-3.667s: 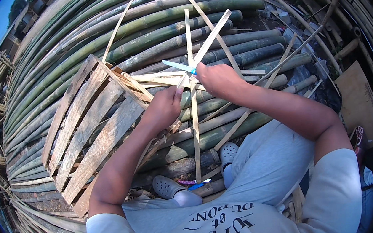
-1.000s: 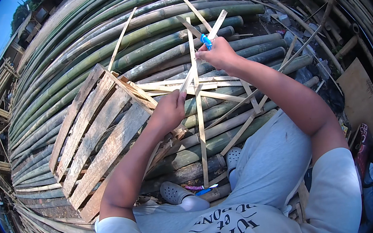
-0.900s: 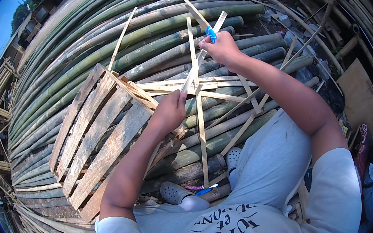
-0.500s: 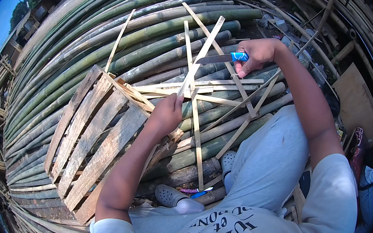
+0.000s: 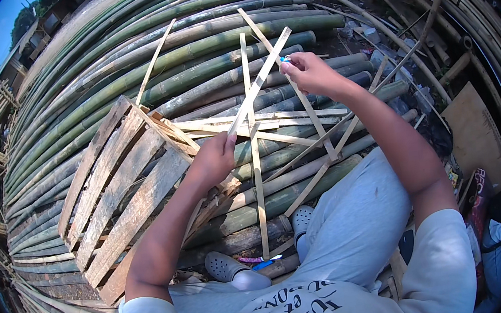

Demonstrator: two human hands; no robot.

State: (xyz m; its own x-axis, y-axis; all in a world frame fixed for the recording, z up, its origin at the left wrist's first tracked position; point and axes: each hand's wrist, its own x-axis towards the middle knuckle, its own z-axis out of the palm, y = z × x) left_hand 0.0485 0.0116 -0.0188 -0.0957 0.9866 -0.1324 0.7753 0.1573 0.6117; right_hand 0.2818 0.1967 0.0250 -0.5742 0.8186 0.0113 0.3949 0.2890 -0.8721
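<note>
My left hand (image 5: 211,161) is closed round the lower end of a pale split bamboo strip (image 5: 240,115), which slants up and away to the right. My right hand (image 5: 309,77) is closed on a knife with a blue handle (image 5: 284,59), close to the strip's far part. The fingers cover most of the handle, and the blade is hard to make out against the strip. Beneath the held strip, an upright strip (image 5: 259,192) and a slanting strip (image 5: 315,115) lie across the green bamboo poles (image 5: 209,68).
A slatted wooden crate (image 5: 127,186) leans at the left of my left forearm. Several more strips (image 5: 325,111) lie crosswise in the middle. By my shoes (image 5: 223,266) there is a blue and pink scrap (image 5: 263,264). At the right stands a brown board (image 5: 476,127).
My right hand has moved left and slightly up with the knife, toward the strip's far part. The blade, plainly seen before, is now hard to see. My left hand has shifted slightly left.
</note>
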